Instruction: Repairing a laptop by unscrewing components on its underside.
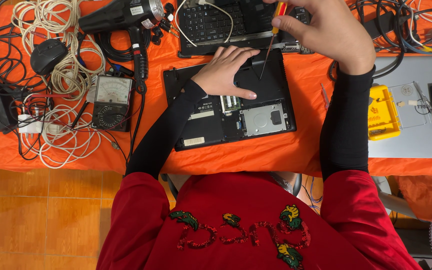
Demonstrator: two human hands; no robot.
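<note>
The upturned black laptop base (228, 102) on the orange cloth-covered table (296, 150) is steadied by the flat, released left hand (226, 70), while the orange-handled slim screwdriver (271, 42), grasped by the right hand (326, 32), should be kept vertical.

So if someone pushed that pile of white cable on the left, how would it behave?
The white cable would probably flop and drag unevenly, since it lies in loose tangled loops. It likely snags the analog meter it lies against.
</note>
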